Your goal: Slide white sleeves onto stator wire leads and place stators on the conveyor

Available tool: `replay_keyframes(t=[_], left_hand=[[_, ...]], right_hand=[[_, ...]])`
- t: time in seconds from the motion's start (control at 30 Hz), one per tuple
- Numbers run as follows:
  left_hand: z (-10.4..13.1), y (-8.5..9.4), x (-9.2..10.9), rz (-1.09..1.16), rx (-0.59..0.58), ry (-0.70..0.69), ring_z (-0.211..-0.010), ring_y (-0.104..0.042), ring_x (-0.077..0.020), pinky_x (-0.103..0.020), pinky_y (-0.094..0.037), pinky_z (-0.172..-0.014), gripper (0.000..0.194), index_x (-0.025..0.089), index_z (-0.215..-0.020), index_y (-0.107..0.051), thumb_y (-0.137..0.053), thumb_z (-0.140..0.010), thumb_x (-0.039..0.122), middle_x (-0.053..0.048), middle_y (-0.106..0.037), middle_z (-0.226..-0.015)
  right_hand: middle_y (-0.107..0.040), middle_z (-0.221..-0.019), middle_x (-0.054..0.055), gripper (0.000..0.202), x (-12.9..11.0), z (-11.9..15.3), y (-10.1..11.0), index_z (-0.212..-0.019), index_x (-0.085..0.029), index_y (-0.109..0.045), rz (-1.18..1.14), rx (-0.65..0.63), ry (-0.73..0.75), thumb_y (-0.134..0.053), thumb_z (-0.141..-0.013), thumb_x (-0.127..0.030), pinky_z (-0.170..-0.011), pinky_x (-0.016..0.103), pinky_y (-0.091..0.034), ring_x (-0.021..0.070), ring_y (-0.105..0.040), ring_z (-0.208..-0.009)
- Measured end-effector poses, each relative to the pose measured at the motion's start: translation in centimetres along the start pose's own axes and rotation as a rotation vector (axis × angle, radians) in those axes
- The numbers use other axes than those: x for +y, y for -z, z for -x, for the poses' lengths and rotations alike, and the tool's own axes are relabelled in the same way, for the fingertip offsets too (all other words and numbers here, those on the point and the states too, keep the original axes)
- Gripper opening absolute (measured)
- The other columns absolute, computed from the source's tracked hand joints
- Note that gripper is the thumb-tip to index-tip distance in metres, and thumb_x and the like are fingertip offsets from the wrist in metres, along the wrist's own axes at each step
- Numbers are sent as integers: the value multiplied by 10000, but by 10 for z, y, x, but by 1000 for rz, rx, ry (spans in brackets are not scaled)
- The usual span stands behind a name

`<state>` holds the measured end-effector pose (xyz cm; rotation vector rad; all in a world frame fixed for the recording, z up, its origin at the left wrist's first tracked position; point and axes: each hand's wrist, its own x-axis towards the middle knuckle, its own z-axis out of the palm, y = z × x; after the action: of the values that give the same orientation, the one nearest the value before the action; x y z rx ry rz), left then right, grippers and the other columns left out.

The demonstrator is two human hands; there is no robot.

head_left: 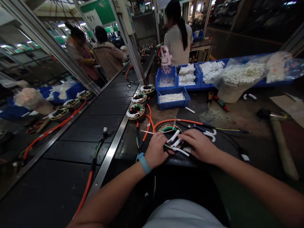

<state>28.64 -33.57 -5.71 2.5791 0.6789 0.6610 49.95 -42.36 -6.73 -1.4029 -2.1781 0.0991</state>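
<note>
A ring-shaped motor stator (163,128) with copper windings and a green inner ring lies on the bench in front of me. My left hand (156,149) wears a blue wristband and curls around the stator's near left side, its thumb by dark wires. From the other side, my right hand (199,144) reaches in with its fingertips at a white sleeve (174,136) that lies across the ring. Another white sleeve (181,151) sticks out toward me between the hands. A thin white stick (146,131) pokes out left of the stator. My fingers partly hide the windings.
Several finished-looking stators (136,112) line the conveyor's metal edge (111,152). Orange cables (180,120) run across the bench. Behind are a blue bin of thin white pieces (174,97) and a bag of white tubes (243,74). A hammer (283,148) lies right. Co-workers (179,34) stand beyond.
</note>
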Motion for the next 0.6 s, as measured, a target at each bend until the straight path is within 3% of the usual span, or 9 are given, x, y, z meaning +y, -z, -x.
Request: replay_keyframes(t=[0.17, 0.4, 0.5, 0.6], left_hand=[[0, -4, 2, -19, 26, 22, -934, -518, -236, -410, -426, -882, 158, 185, -736, -540, -678, -671, 224, -56, -578, -814], [1, -2, 3, -62, 1, 38, -955, -516, -247, -414, -419, -870, 108, 198, -715, -535, -617, -664, 150, -59, -586, -814], [-1, -1, 2, -73, -19, 40, -954, -516, -250, -413, -414, -863, 118, 193, -712, -529, -641, -678, 184, -58, -587, -814], [-3, -1, 0, -91, -56, 32, -958, -516, -260, -424, -408, -862, 192, 185, -719, -522, -682, -696, 287, -66, -589, -825]], right_hand=[[-628, -1010, 114, 406, -27, 14, -23, -1254, -187, -497, 5, 115, 115, -384, -871, -112, -796, 356, -483, 196, -575, -911], [-664, -986, 122, 446, -60, 15, -38, -1226, -155, -519, -148, 191, 68, -340, -823, -90, -733, 319, -522, 187, -625, -857], [-680, -959, 98, 334, -51, 3, -33, -1070, -171, -628, -363, 181, -187, -397, -830, -155, -761, 324, -516, 189, -636, -848], [-683, -778, 59, 264, -36, -12, -23, -945, -168, -674, -649, 109, -560, -454, -835, -264, -612, 279, -519, 164, -628, -651]])
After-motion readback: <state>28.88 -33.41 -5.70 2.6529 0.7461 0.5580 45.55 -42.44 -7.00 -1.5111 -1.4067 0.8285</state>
